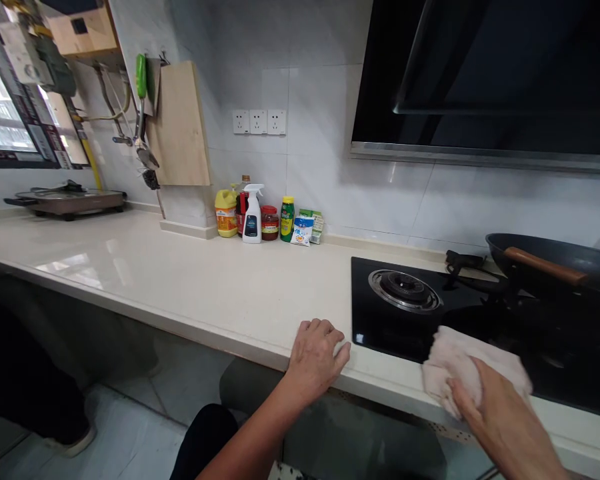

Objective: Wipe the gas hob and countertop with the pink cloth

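Along a glossy cream countertop [220, 287], clamping the fingers of the right hand [513, 417] on a crumpled pale-pink cloth [457, 353] at four o'clock, apparently wiping the black glass hob [395, 333]; resting the left hand [317, 353] with bent fingers at six; next, probably needing even pressure.

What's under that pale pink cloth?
The right hand holds the cloth over the front edge of the glossy black cooktop and the cream counter. Whatever lies directly beneath is covered.
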`<action>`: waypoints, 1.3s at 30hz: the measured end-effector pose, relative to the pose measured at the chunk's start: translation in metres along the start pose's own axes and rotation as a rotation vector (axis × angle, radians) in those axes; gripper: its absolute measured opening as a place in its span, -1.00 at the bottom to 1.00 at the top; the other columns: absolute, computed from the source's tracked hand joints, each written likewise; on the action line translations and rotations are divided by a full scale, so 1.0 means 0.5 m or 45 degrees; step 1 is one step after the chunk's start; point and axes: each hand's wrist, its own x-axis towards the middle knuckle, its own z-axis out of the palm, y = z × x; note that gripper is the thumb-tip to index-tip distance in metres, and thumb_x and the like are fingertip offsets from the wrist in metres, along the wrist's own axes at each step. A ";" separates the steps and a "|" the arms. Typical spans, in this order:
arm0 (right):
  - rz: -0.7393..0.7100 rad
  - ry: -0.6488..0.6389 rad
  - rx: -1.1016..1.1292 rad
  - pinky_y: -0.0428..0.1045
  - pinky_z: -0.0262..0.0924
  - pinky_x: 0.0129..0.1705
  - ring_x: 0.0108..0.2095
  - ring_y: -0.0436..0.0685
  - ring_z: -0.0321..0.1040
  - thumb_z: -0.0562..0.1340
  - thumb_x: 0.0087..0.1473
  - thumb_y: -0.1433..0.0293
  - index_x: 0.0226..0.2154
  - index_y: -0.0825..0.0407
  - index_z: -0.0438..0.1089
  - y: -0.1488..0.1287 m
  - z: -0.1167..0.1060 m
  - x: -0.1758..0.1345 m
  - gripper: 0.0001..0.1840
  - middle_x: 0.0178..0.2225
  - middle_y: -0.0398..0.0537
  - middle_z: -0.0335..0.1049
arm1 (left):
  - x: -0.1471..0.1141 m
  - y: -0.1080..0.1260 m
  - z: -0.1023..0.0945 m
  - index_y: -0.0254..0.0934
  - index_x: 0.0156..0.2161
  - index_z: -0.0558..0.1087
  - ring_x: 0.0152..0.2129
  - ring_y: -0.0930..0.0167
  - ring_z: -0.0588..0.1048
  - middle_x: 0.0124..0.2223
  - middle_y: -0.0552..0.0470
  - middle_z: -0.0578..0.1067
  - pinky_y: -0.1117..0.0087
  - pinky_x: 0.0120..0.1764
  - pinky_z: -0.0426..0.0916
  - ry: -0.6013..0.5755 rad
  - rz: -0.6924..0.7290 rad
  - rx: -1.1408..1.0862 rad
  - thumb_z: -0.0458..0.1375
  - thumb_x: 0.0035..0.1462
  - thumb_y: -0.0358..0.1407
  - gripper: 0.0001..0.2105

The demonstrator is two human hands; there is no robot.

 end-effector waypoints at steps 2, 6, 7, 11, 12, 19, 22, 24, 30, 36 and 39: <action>-0.109 0.008 0.080 0.26 0.22 0.13 0.11 0.39 0.31 0.00 0.21 0.05 0.15 0.02 0.16 -0.054 0.008 0.000 -0.43 0.07 0.19 0.37 | 0.001 0.000 -0.001 -0.23 -0.24 0.53 -0.24 0.29 0.44 -0.24 -0.01 0.52 0.21 -0.15 0.28 -0.003 0.007 0.001 0.16 0.25 -0.31 -0.90; -0.216 -0.047 0.160 0.18 0.22 0.12 0.10 0.34 0.32 0.01 0.22 0.07 0.13 0.01 0.21 -0.096 0.012 0.021 -0.46 0.07 0.15 0.39 | 0.001 0.000 -0.001 -0.22 -0.26 0.53 -0.24 0.30 0.44 -0.25 -0.01 0.52 0.22 -0.15 0.29 0.007 0.015 -0.008 0.17 0.24 -0.32 -0.91; -0.199 -0.074 0.157 0.16 0.25 0.07 0.08 0.33 0.35 0.01 0.22 0.07 0.11 0.00 0.24 -0.094 0.012 0.031 -0.48 0.04 0.15 0.41 | 0.000 -0.001 -0.001 -0.22 -0.26 0.53 -0.24 0.30 0.44 -0.25 -0.01 0.52 0.22 -0.15 0.29 0.009 0.018 -0.010 0.17 0.24 -0.32 -0.91; -0.111 -0.175 0.131 0.14 0.30 -0.05 0.00 0.31 0.41 0.01 0.21 0.07 0.07 0.01 0.30 -0.073 0.012 0.086 -0.48 0.00 0.14 0.45 | -0.001 -0.003 0.002 -0.22 -0.24 0.53 -0.23 0.30 0.45 -0.24 -0.01 0.52 0.22 -0.15 0.29 0.005 0.023 -0.011 0.16 0.25 -0.31 -0.90; -0.073 -0.206 0.118 0.15 0.30 -0.06 -0.02 0.32 0.42 0.01 0.21 0.07 0.07 0.01 0.30 -0.068 0.012 0.102 -0.48 0.00 0.14 0.45 | -0.002 -0.003 0.002 -0.22 -0.24 0.53 -0.23 0.29 0.45 -0.25 -0.01 0.52 0.21 -0.15 0.29 0.007 0.021 -0.012 0.16 0.25 -0.31 -0.90; 0.052 -0.327 0.067 0.12 0.27 -0.15 -0.12 0.33 0.47 -0.04 0.23 0.05 0.06 0.08 0.35 -0.044 0.021 0.205 -0.42 -0.04 0.19 0.49 | -0.003 -0.002 0.002 -0.20 -0.26 0.52 -0.24 0.30 0.45 -0.26 0.00 0.52 0.21 -0.15 0.28 0.015 0.013 -0.034 0.17 0.25 -0.31 -0.92; 0.058 -0.331 0.027 0.11 0.26 -0.17 -0.15 0.33 0.47 -0.03 0.24 0.06 0.07 0.13 0.35 -0.036 0.033 0.240 -0.40 -0.09 0.22 0.50 | -0.003 -0.001 0.000 -0.20 -0.26 0.52 -0.25 0.30 0.45 -0.26 0.00 0.52 0.21 -0.15 0.28 0.017 0.008 -0.034 0.16 0.25 -0.31 -0.91; 0.061 -0.325 0.001 0.10 0.25 -0.16 -0.13 0.33 0.47 -0.03 0.24 0.06 0.06 0.14 0.34 -0.041 0.040 0.256 -0.41 -0.10 0.24 0.50 | -0.003 -0.001 0.000 -0.21 -0.26 0.52 -0.24 0.30 0.45 -0.26 0.00 0.52 0.21 -0.15 0.28 0.015 0.010 -0.031 0.17 0.25 -0.30 -0.91; -0.037 -0.372 0.041 0.10 0.23 -0.12 -0.04 0.33 0.42 -0.04 0.25 0.07 0.08 0.13 0.28 -0.123 0.043 0.250 -0.43 0.05 0.25 0.40 | -0.002 -0.001 0.001 -0.21 -0.23 0.53 -0.23 0.29 0.45 -0.25 -0.01 0.52 0.21 -0.15 0.29 0.012 0.011 -0.006 0.16 0.26 -0.31 -0.90; -0.185 -0.377 0.109 0.11 0.22 -0.01 0.05 0.30 0.38 0.02 0.24 0.09 0.19 0.06 0.23 -0.188 0.037 0.180 -0.41 0.13 0.17 0.37 | -0.003 -0.002 0.000 -0.21 -0.25 0.52 -0.23 0.29 0.45 -0.25 -0.02 0.52 0.20 -0.16 0.29 0.005 0.023 -0.005 0.16 0.25 -0.30 -0.91; -0.246 -0.306 0.127 0.11 0.20 0.06 0.10 0.28 0.36 0.02 0.25 0.07 0.21 0.06 0.21 -0.185 0.040 0.137 -0.39 0.18 0.14 0.34 | -0.002 -0.001 -0.001 -0.21 -0.25 0.52 -0.24 0.30 0.44 -0.25 0.00 0.52 0.21 -0.16 0.28 0.000 0.020 0.003 0.17 0.25 -0.30 -0.92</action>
